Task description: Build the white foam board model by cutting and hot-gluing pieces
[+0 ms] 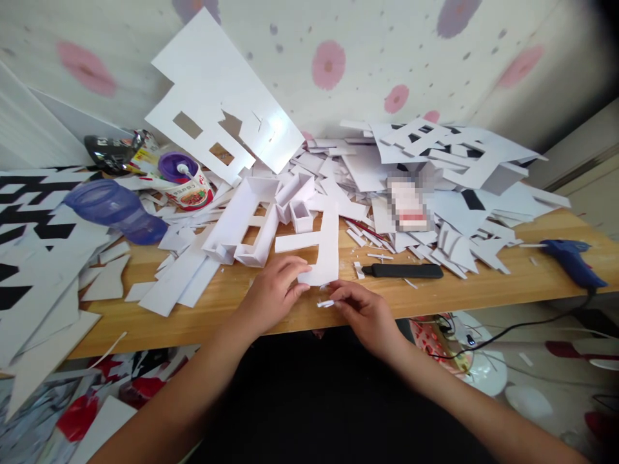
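My left hand (279, 290) pinches the lower left corner of a white foam board piece (329, 245) with a cut-out in it, near the table's front edge. Close to that piece's bottom edge is my right hand (362, 310), its fingers closed beside a small white strip (325, 303); whether they grip the strip is hard to make out. Just behind my hands stand white box-shaped board parts (258, 241) with upright walls. To the right lies a black utility knife (403, 270).
White board offcuts (454, 238) heap up along the back right. A blue glue gun (575, 258) lies at the right edge, its cord hanging down. On the left are a purple bottle (118, 209) and a paper cup (191, 193). A large cut board (227, 96) leans against the wall.
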A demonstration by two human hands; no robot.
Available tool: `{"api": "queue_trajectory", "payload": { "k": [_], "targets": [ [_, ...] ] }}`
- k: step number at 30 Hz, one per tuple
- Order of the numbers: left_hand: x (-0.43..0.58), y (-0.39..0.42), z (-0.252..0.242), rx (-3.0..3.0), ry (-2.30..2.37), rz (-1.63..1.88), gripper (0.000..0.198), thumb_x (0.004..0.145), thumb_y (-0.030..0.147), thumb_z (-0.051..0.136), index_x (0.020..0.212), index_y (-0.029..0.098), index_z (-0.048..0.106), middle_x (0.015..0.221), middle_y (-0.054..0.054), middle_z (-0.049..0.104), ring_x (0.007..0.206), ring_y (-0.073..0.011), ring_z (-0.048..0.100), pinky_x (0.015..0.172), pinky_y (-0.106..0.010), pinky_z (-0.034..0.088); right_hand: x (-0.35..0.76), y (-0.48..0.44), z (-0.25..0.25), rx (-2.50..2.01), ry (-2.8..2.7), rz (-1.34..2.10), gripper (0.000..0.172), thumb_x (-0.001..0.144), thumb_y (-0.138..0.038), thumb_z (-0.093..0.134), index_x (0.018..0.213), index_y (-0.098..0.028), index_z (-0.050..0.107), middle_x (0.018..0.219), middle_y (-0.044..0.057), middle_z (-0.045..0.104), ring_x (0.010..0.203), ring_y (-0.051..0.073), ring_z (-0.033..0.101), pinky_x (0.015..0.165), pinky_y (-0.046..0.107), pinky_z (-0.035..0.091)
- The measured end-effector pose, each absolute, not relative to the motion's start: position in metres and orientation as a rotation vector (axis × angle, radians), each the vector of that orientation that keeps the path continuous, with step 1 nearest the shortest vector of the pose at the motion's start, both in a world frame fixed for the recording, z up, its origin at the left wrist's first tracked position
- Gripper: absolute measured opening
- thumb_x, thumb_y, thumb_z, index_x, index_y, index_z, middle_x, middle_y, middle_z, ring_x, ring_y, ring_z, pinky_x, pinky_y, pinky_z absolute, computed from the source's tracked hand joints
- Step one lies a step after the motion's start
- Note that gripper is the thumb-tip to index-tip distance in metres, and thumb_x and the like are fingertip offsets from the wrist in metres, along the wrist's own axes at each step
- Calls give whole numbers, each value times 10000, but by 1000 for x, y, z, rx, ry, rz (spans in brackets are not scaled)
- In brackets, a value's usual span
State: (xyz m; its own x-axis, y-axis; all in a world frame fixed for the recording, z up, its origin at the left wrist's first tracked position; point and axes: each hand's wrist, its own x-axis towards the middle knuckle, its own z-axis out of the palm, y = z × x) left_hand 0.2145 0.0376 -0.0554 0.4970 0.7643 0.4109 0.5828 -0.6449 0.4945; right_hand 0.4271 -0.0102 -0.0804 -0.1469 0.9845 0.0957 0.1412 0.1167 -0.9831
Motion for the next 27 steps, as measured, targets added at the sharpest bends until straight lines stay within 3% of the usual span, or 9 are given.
{"api": "queue_trajectory", "payload": {
  "k": [6, 14, 18, 21, 27],
  "targets": [
    [216, 38, -54, 2437, 1110, 924, 203, 879, 157, 590, 1081, 170, 607, 1093, -99, 643, 1066, -220, 597, 927, -419, 513, 420, -4, -76, -1168, -1319, 1287, 103, 807, -317, 654, 786, -216, 658, 791, 4, 676, 735, 149, 615, 698, 290, 515],
    [215, 41, -60, 2537, 1119, 919, 171, 912, 249, 558, 1071, 201, 600, 1111, -84, 638, 1048, -216, 612, 918, -380, 520, 423, -8, -72, -1129, -1350, 1205, 194, 786, -387, 666, 768, -198, 627, 701, 3, 674, 611, 125, 616, 598, 257, 520],
    [211, 50, -79, 2666, 1105, 905, 206, 922, 344, 537, 1086, 235, 597, 1114, -69, 642, 1022, -225, 627, 867, -372, 540, 473, 6, -68, -1228, -1427, 880, 302, 728, -414, 703, 954, -216, 676, 794, 28, 714, 700, 161, 665, 644, 287, 549],
    [210, 52, -91, 2740, 1121, 890, 216, 920, 354, 534, 1097, 247, 595, 1134, -66, 637, 1034, -236, 625, 873, -390, 539, 541, 17, -65, -1406, -1312, 525, 236, 768, -415, 672, 877, -206, 691, 818, 55, 714, 714, 172, 648, 674, 316, 534],
    [202, 34, -80, 2813, 1143, 907, 260, 915, 299, 537, 1164, 244, 586, 1222, -65, 607, 1103, -225, 603, 937, -351, 506, 653, 21, -68, -1647, -1067, -40, 291, 781, -434, 649, 893, -169, 689, 799, 71, 690, 684, 194, 596, 669, 360, 492]
  ]
}}
